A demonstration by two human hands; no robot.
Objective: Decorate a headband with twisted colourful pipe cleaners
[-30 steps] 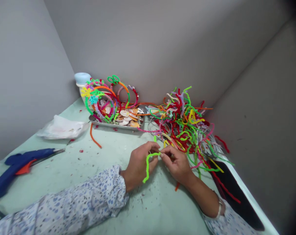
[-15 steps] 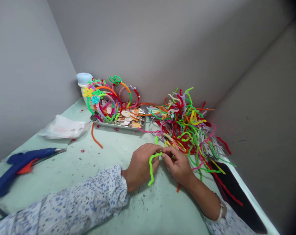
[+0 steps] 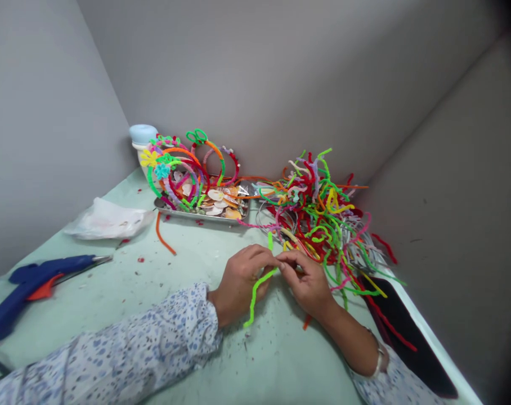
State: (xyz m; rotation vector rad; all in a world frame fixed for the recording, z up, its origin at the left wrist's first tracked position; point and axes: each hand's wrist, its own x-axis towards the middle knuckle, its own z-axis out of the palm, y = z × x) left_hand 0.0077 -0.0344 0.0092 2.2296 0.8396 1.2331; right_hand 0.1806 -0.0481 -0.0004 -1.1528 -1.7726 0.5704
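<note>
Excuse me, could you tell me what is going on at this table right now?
A person pinches a lime-green fuzzy pipe cleaner between the left hand and the right hand above the pale green table; its free end hangs down. Behind the hands lies a tangled heap of multicoloured pipe cleaners. A metal tray of wrapped headbands stands farther back, and a blue glue gun lies to the left.
</note>
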